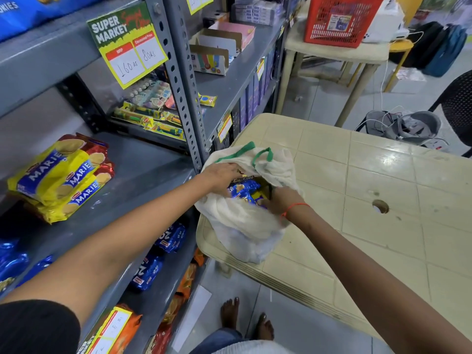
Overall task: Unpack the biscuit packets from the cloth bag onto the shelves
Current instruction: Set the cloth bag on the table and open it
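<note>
A white cloth bag [242, 221] with green handles sits on the near left corner of a beige plastic table [370, 190]. Its mouth is open, and blue biscuit packets [244, 191] show inside. My left hand [222, 176] grips the bag's left rim and holds it open. My right hand [278, 200] reaches into the mouth, fingers closed around a blue packet; the fingertips are hidden. A stack of yellow Marie biscuit packets [61, 180] lies on the grey shelf [143, 172] to the left.
Blue packets [153, 267] and orange packets [117, 328] fill the lower shelves. A yellow price sign [127, 44] hangs above. Toothbrush packs [150, 118] lie further back. A red basket [339, 19] stands on a far table. My bare feet [245, 320] stand between shelf and table.
</note>
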Demonstrator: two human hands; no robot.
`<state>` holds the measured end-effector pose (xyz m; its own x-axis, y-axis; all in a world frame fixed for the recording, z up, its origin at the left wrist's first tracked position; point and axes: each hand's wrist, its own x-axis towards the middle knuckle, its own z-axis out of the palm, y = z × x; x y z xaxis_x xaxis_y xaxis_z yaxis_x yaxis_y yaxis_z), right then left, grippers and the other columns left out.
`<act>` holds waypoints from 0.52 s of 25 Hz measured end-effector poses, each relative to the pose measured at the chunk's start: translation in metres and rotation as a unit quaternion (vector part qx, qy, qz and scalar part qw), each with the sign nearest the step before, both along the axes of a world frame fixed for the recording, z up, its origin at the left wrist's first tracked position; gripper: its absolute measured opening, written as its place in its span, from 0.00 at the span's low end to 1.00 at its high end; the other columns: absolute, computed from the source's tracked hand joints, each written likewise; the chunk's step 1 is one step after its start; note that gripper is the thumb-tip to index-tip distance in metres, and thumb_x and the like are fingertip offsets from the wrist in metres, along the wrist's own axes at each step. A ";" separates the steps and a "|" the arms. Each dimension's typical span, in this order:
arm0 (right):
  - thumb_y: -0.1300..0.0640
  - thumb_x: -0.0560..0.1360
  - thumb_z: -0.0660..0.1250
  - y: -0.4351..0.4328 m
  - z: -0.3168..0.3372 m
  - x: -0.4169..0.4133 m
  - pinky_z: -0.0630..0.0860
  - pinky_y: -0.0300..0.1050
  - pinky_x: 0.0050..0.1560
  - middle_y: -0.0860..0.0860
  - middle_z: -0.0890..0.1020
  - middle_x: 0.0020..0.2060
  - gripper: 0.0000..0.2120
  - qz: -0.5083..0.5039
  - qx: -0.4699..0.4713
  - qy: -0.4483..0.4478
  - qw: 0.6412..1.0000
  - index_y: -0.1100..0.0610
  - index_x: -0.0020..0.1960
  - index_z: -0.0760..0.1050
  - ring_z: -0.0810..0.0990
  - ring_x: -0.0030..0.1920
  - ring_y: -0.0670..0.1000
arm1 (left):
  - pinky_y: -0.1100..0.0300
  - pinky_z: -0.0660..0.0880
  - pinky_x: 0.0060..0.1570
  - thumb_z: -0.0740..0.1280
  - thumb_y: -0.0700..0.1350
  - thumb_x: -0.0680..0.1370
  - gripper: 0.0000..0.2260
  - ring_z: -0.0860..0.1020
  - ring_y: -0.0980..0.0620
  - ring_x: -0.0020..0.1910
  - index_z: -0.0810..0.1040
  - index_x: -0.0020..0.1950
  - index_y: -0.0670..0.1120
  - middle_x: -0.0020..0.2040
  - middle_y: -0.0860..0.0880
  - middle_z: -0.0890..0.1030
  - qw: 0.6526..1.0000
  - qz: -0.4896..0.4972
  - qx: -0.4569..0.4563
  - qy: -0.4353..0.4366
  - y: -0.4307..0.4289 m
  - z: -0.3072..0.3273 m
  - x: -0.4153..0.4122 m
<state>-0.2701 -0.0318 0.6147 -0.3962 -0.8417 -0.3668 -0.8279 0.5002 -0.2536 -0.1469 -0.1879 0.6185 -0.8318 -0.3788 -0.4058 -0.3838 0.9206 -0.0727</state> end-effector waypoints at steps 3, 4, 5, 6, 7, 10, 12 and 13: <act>0.44 0.67 0.71 0.009 -0.010 -0.007 0.73 0.47 0.59 0.58 0.79 0.60 0.28 -0.009 -0.031 0.076 0.997 0.60 0.60 0.74 0.77 0.61 0.57 | 0.39 0.44 0.75 0.70 0.57 0.71 0.45 0.44 0.41 0.78 0.44 0.78 0.53 0.79 0.40 0.44 0.981 0.073 -0.096 -0.151 -0.006 0.001 0.024; 0.44 0.65 0.73 0.014 -0.013 -0.011 0.72 0.47 0.62 0.58 0.78 0.62 0.31 -0.011 0.008 0.092 0.996 0.60 0.62 0.73 0.76 0.63 0.57 | 0.38 0.40 0.75 0.70 0.57 0.71 0.47 0.42 0.39 0.78 0.41 0.78 0.53 0.78 0.39 0.41 0.973 0.100 -0.106 -0.181 -0.008 -0.001 0.030; 0.44 0.63 0.74 0.018 -0.017 -0.015 0.71 0.47 0.64 0.58 0.76 0.64 0.35 -0.021 0.059 0.098 0.993 0.60 0.65 0.71 0.74 0.65 0.56 | 0.38 0.39 0.74 0.71 0.57 0.70 0.49 0.41 0.38 0.78 0.39 0.78 0.52 0.78 0.38 0.40 0.965 0.117 -0.115 -0.203 -0.008 -0.003 0.035; 0.44 0.62 0.74 0.021 -0.021 -0.019 0.71 0.47 0.66 0.57 0.75 0.66 0.37 -0.021 0.104 0.091 0.990 0.59 0.66 0.70 0.73 0.66 0.56 | 0.38 0.39 0.73 0.71 0.58 0.69 0.50 0.42 0.38 0.78 0.39 0.78 0.51 0.78 0.39 0.41 0.962 0.123 -0.123 -0.210 -0.006 -0.005 0.039; 0.44 0.62 0.74 0.022 -0.022 -0.021 0.72 0.47 0.65 0.56 0.75 0.66 0.36 -0.004 0.131 0.081 0.988 0.58 0.66 0.71 0.74 0.65 0.55 | 0.38 0.42 0.73 0.72 0.59 0.69 0.49 0.46 0.38 0.78 0.43 0.78 0.51 0.79 0.39 0.45 0.964 0.117 -0.135 -0.196 -0.002 -0.005 0.039; 0.43 0.67 0.70 0.012 -0.008 -0.018 0.73 0.44 0.51 0.56 0.81 0.55 0.22 0.047 0.030 0.063 0.996 0.58 0.52 0.77 0.77 0.57 0.57 | 0.46 0.64 0.66 0.69 0.53 0.73 0.31 0.66 0.43 0.70 0.62 0.72 0.49 0.71 0.44 0.68 0.981 0.039 -0.190 -0.029 0.011 -0.001 0.024; 0.49 0.71 0.68 0.001 0.002 -0.021 0.71 0.48 0.52 0.60 0.80 0.54 0.17 0.015 -0.100 0.052 0.994 0.61 0.52 0.74 0.76 0.56 0.59 | 0.51 0.71 0.56 0.63 0.42 0.78 0.17 0.73 0.45 0.62 0.69 0.67 0.47 0.63 0.46 0.76 0.979 -0.055 -0.184 0.066 0.012 -0.002 0.009; 0.53 0.72 0.67 -0.007 0.003 -0.027 0.70 0.49 0.56 0.61 0.79 0.56 0.17 -0.003 -0.159 0.031 0.987 0.62 0.56 0.73 0.75 0.58 0.60 | 0.52 0.73 0.55 0.61 0.38 0.78 0.18 0.74 0.45 0.62 0.69 0.68 0.48 0.64 0.46 0.76 0.981 -0.082 -0.163 0.072 0.008 -0.005 0.006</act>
<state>-0.2968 -0.0386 0.6172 -0.4154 -0.9077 -0.0586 -0.8439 0.4086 -0.3476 -0.1414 -0.1799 0.6132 -0.9319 -0.3258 -0.1592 -0.2608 0.9072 -0.3301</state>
